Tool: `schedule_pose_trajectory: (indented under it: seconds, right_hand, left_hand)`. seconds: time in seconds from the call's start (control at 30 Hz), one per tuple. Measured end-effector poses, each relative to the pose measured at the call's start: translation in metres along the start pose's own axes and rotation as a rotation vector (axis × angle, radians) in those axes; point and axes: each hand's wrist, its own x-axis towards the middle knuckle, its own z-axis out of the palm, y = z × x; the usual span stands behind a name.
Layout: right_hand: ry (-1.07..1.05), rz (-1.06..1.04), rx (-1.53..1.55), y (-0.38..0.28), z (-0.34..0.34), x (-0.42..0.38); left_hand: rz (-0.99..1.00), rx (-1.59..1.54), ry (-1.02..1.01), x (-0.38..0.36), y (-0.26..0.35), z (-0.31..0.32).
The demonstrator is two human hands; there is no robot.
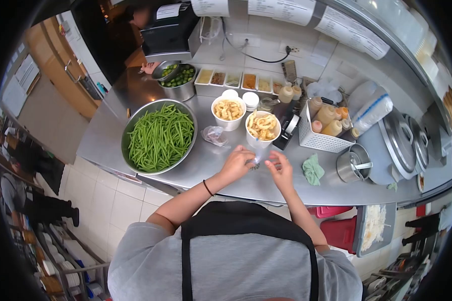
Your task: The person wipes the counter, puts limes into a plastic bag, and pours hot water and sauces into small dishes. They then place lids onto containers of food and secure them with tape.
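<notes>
My left hand (238,164) pinches a small clear plastic bag (257,156) with something dark green at its bottom. Beside it, my right hand (280,170) has its fingers apart and appears to hold nothing. Just beyond my hands stands a white paper tub (262,142) filled with pale golden fried pieces. A second white tub (228,125) with similar pieces is behind it to the left. Crumpled clear plastic (215,136) lies left of the tubs. Further left, a large metal bowl (124,145) holds green beans (160,136).
A white basket (320,140) of squeeze bottles stands right, with a tape dispenser (288,131) beside it. Green cloth (313,169) and metal pots (347,168) sit near the counter's edge. At the back left, another person's hand (148,67) is by the pot of small green fruits (180,93).
</notes>
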Motion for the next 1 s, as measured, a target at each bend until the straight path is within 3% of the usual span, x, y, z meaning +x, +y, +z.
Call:
schedule_pose_trajectory:
  seconds: [0.1,0.17,0.27,0.33,0.5,0.53,0.67,0.73,0.9,0.97,1.0]
  right_hand:
    - [-0.048,0.079,0.174,-0.01,0.003,0.009]
    - [-0.194,0.086,0.449,-0.009,0.013,0.013]
    - [-0.232,0.041,0.474,-0.01,0.022,0.021]
    - [-0.181,0.085,0.588,-0.041,0.019,0.023]
    - [-0.12,0.148,0.769,-0.056,0.015,0.031]
    - [-0.149,0.155,0.744,-0.054,0.016,0.031]
    - [-0.16,0.107,0.647,-0.036,0.025,0.029]
    - [-0.154,0.081,0.583,-0.017,0.032,0.027]
    - [-0.074,0.084,0.313,-0.033,0.028,0.022]
    - [-0.087,-0.312,0.03,-0.028,0.024,0.028]
    - [-0.119,-0.281,-0.004,-0.023,0.022,0.031]
  left_hand:
    - [0.009,-0.045,-0.103,-0.001,0.003,-0.004]
    - [-0.003,-0.101,-0.157,-0.002,0.001,-0.003]
    - [-0.094,-0.166,-0.132,-0.005,-0.004,0.0]
    - [-0.19,-0.358,-0.113,-0.002,-0.004,-0.004]
    - [-0.283,-0.371,-0.17,0.001,-0.004,-0.014]
    - [-0.358,-0.402,-0.206,0.003,-0.003,-0.019]
    - [-0.33,-0.408,-0.22,0.005,-0.008,-0.024]
    - [-0.214,-0.467,0.003,0.009,-0.003,-0.028]
    - [-0.317,-0.558,-0.093,0.014,-0.008,-0.04]
    - [-0.304,-0.625,-0.042,0.015,-0.01,-0.042]
    - [-0.257,-0.55,-0.012,0.019,-0.003,-0.046]
